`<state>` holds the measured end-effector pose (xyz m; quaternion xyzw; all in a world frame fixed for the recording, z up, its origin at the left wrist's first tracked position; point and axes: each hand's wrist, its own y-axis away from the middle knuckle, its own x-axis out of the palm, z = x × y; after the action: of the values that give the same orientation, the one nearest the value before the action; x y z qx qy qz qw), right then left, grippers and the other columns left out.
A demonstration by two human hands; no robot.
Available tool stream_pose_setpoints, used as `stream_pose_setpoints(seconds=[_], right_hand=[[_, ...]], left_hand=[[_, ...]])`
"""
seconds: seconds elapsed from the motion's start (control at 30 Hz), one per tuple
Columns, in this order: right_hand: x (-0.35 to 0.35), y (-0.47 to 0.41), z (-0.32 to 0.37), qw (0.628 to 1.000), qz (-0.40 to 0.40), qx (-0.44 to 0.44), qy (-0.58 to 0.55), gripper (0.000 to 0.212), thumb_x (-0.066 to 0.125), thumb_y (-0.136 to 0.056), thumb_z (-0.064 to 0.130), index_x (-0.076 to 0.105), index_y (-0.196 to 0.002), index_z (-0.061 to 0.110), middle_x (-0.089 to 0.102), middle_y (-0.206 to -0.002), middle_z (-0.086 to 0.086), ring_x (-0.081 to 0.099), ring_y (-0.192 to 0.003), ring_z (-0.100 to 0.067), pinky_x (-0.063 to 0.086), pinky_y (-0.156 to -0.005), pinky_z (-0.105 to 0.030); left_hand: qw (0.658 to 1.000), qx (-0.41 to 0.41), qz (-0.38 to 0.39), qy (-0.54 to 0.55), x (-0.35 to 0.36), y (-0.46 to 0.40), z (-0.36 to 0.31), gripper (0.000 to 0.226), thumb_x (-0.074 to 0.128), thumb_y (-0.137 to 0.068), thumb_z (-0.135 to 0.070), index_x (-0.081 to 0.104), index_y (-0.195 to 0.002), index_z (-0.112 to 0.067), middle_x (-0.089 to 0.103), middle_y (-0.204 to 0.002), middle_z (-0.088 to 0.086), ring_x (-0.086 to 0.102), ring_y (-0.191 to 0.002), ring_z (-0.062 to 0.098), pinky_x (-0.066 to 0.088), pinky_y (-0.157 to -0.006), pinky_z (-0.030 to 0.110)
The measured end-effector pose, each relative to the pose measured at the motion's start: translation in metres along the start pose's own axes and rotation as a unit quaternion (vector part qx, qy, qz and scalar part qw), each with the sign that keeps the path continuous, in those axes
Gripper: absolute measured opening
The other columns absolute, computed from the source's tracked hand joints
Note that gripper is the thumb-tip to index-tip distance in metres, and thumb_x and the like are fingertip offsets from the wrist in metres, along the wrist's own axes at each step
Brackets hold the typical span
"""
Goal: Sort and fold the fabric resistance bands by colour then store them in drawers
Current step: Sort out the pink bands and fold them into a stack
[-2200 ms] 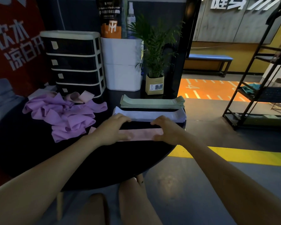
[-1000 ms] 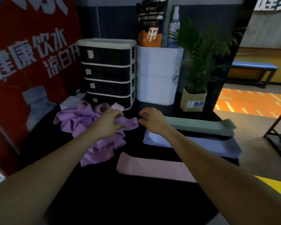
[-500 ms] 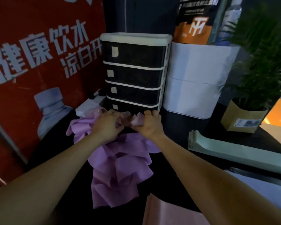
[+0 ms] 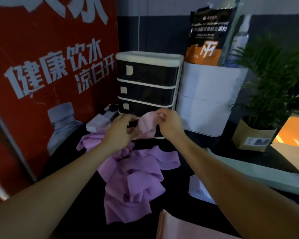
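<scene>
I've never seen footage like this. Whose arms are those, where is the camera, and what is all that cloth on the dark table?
No machine here: a person wears a camera on the head, looking down at their own arms. The left hand and right hand together hold up a pale pink fabric band, fingers pinching it. Below lies a heap of purple fabric bands on the black table. Behind stands a small black-and-white drawer unit, where sorted bands go. A flat pink band lies nearest the camera, and a folded green stack to the right.
</scene>
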<state>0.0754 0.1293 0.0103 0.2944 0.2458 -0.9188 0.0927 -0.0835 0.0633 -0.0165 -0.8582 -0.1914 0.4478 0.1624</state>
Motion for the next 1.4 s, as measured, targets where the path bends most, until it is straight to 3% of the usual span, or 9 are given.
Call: stream_pose_setpoints(seconds=[0.17,0.37,0.5,0.73,0.87,1.03,1.17,1.27,1.4], right_hand=[[-0.045,0.010,0.038,0.997,0.007,-0.081,-0.019,0.022,0.049,-0.092,0.006,0.067,-0.105,0.007,0.067,-0.101,-0.009,0.057,-0.086,-0.015,0.037,-0.064,-0.015],[-0.097,0.024,0.075,0.992,-0.023,-0.123,-0.023,0.018,0.052,-0.091,0.008,0.068,-0.099,0.008,0.065,-0.092,-0.004,0.055,-0.080,-0.011,0.039,-0.066,-0.014],[-0.129,0.031,0.084,0.992,-0.061,-0.106,-0.021,0.017,0.057,-0.087,0.008,0.055,-0.071,0.011,0.050,-0.068,0.002,0.043,-0.059,-0.007,0.033,-0.052,-0.015],[-0.150,0.057,0.080,0.993,-0.084,-0.061,-0.058,0.023,0.066,-0.083,0.012,0.063,-0.104,0.005,0.060,-0.092,-0.003,0.054,-0.083,-0.014,0.041,-0.069,-0.022],[-0.152,0.068,0.071,0.992,-0.084,-0.015,-0.095,0.030,0.073,-0.079,0.017,0.055,-0.101,0.009,0.058,-0.096,-0.006,0.057,-0.089,-0.020,0.046,-0.075,-0.031],[-0.158,0.079,0.068,0.987,-0.028,0.004,-0.157,0.019,0.076,-0.076,0.018,0.059,-0.083,0.011,0.060,-0.087,-0.013,0.059,-0.082,-0.026,0.052,-0.081,-0.045],[-0.160,0.089,0.068,0.972,0.053,0.007,-0.228,0.016,0.072,-0.078,0.012,0.067,-0.090,0.002,0.066,-0.093,-0.025,0.061,-0.082,-0.023,0.051,-0.079,-0.034],[-0.163,0.094,0.062,0.963,0.105,0.014,-0.247,0.007,0.071,-0.077,0.013,0.069,-0.082,0.009,0.068,-0.085,-0.019,0.060,-0.079,-0.021,0.047,-0.078,-0.035],[-0.164,0.095,0.058,0.959,0.136,0.024,-0.249,0.010,0.065,-0.084,0.014,0.067,-0.075,0.010,0.067,-0.067,0.005,0.059,-0.061,-0.004,0.049,-0.062,-0.019]], left_hand=[[0.994,0.052,0.007,0.099,-0.027,-0.002,-0.051,0.053,0.074,-0.078,-0.020,0.050,-0.124,-0.011,0.056,-0.121,0.004,0.054,-0.109,0.015,0.043,-0.091,0.026],[0.992,0.071,-0.018,0.099,-0.048,0.009,-0.097,0.014,0.068,-0.084,-0.019,0.056,-0.085,-0.013,0.056,-0.072,-0.001,0.048,-0.063,0.009,0.034,-0.056,0.016],[0.974,0.033,-0.045,0.218,-0.066,0.021,-0.116,0.010,0.060,-0.089,-0.011,0.060,-0.098,-0.008,0.064,-0.089,0.007,0.059,-0.081,0.024,0.047,-0.074,0.032],[0.969,0.021,0.081,0.233,-0.077,0.051,-0.141,0.048,0.072,-0.079,-0.023,0.048,-0.120,-0.018,0.054,-0.114,-0.004,0.053,-0.102,0.009,0.045,-0.088,0.025],[0.985,0.032,0.025,0.168,-0.071,0.058,-0.148,0.052,0.076,-0.075,-0.018,0.046,-0.117,-0.022,0.049,-0.100,-0.010,0.050,-0.088,0.001,0.039,-0.074,0.007],[0.974,0.045,0.002,0.221,-0.078,0.062,-0.147,0.004,0.063,-0.087,-0.017,0.062,-0.084,-0.021,0.061,-0.078,0.001,0.055,-0.073,0.007,0.044,-0.073,0.023],[0.968,0.003,-0.040,0.249,-0.084,0.063,-0.150,0.015,0.054,-0.093,-0.015,0.063,-0.081,-0.013,0.058,-0.069,-0.005,0.049,-0.049,-0.004,0.037,-0.047,0.005],[0.934,-0.075,-0.055,0.345,-0.089,0.061,-0.144,0.021,0.050,-0.095,-0.016,0.064,-0.079,-0.018,0.062,-0.077,-0.004,0.054,-0.068,0.004,0.044,-0.057,0.010],[0.890,-0.107,-0.029,0.442,-0.097,0.064,-0.148,0.022,0.046,-0.097,-0.014,0.064,-0.085,-0.014,0.065,-0.069,-0.003,0.057,-0.061,0.007,0.047,-0.057,0.017]])
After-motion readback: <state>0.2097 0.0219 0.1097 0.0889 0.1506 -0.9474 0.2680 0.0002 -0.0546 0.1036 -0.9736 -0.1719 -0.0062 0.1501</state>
